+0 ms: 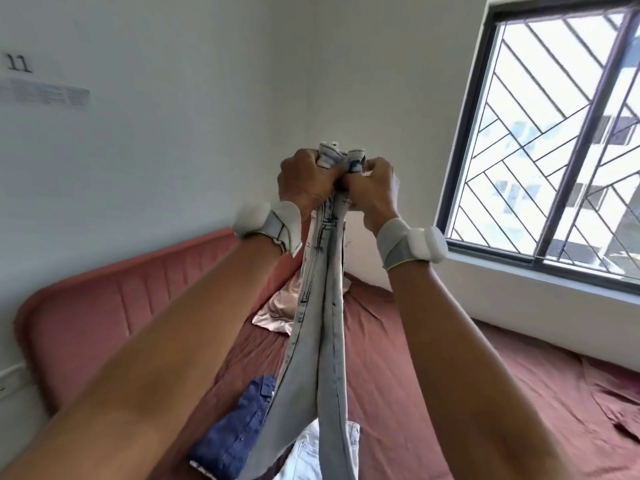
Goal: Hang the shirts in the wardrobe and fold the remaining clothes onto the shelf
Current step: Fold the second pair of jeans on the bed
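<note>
Pale blue jeans hang straight down in front of me, both legs together. My left hand and my right hand are raised side by side, each gripping the leg ends at the top. Below, on the bed, lie a dark blue shirt, a pale pink garment near the headboard and a white piece under the jeans. A dusty red shirt lies spread at the bed's right side. No wardrobe or shelf is in view.
The bed has a dusty red sheet and a pink padded headboard against the left wall. A barred window fills the right wall. Both my wrists carry white bands.
</note>
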Tool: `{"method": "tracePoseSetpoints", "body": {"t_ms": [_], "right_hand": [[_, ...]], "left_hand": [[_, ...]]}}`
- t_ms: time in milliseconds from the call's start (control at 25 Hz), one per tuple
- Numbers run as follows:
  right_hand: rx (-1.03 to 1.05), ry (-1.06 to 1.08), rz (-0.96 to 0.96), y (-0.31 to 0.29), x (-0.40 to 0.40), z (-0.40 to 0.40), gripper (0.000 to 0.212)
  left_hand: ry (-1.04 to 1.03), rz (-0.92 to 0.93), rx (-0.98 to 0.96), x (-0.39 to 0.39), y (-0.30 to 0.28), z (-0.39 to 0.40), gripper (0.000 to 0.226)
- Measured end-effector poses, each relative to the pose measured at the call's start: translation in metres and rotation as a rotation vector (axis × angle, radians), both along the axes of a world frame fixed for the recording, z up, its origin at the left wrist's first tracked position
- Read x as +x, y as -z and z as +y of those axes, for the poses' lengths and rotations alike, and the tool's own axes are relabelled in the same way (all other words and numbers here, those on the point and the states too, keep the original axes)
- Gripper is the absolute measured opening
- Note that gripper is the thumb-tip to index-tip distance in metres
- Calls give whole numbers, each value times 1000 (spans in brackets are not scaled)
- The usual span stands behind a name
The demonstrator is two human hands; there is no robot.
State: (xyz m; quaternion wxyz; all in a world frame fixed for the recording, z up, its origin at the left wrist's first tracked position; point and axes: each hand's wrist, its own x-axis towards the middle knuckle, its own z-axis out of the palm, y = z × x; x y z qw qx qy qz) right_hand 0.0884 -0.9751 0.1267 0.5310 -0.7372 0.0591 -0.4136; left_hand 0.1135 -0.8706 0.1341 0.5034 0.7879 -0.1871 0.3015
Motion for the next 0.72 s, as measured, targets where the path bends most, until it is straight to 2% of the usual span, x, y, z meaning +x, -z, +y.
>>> {"method": "tracePoseSetpoints", "body": {"t_ms": [120,200,280,320,360,440,520,560,640,720], "right_hand": [[34,-94,47,-7,-5,-13,17],[116,-230,21,-10,-10,-16,21],[221,-456,-41,-11,-15,-17,19],[224,-540,-34,-12,-18,-18,20],[206,-597,-2,-12,-20,-18,29],[149,-653,61,-7,-24,-21,42],[133,-607,40,14,-25,-27,34],[141,-527,9,31,-27,-31,37],[149,-391,7,75,-31,-39,55],[19,-312,148,130,-34,-41,61]], "left_hand": [[202,71,-32,10,7,-1,40],[393,67,-41,13,23,-5,39],[522,113,-145,17,41,-19,68],[525,105,-201,19,47,-27,76],[479,76,-266,22,50,-33,74],[360,63,-384,21,50,-43,59],[284,120,-459,16,52,-44,50],[266,142,-484,18,54,-44,47],[237,159,-540,20,54,-41,41],[196,180,-563,19,48,-39,37]]}}
